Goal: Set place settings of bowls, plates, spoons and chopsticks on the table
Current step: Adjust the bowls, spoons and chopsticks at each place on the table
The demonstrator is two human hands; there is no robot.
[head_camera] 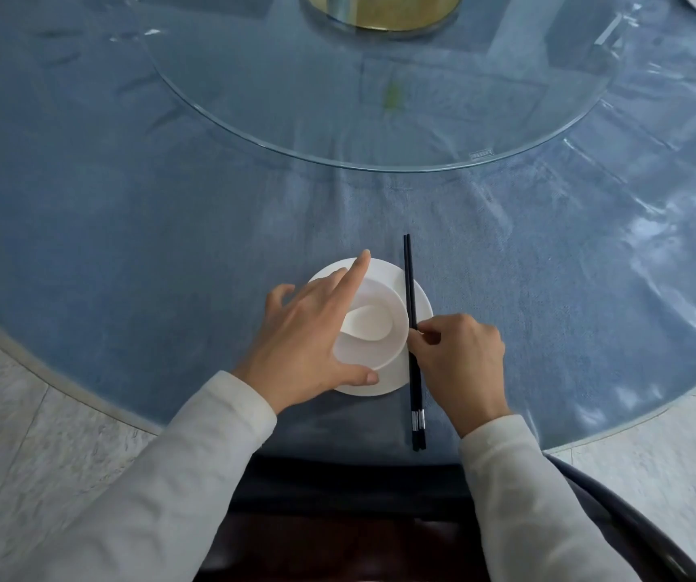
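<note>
1. Near edge of the table (128, 224): you are finishing one place setting. The step in hand looks to be laying and straightening the chopsticks (409, 279) beside the dishes.

2. Your right hand (459, 363) pinches the chopsticks about midway along, thumb and forefinger closed on the pair. Their tips point toward the table's centre and their silver-banded ends toward the near edge.

3. Your left hand (308, 342) lies spread and open over the bowl (380, 350). The forefinger reaches straight to the far rim and the thumb rests by the near rim, apparently steadying the stack.

4. The bowl sits on the white plate (421, 298) with a white spoon (373, 323) lying inside it. The chopsticks cross the plate's right rim, just beside the bowl.

5. The next move likely calls for sliding the chopsticks right, off the plate and onto the cloth. Keep them parallel, then let go with both hands.

6. Beyond the setting, the glass turntable (380, 98) fills the table's centre. Whether more settings remain cannot be told from here.
</note>
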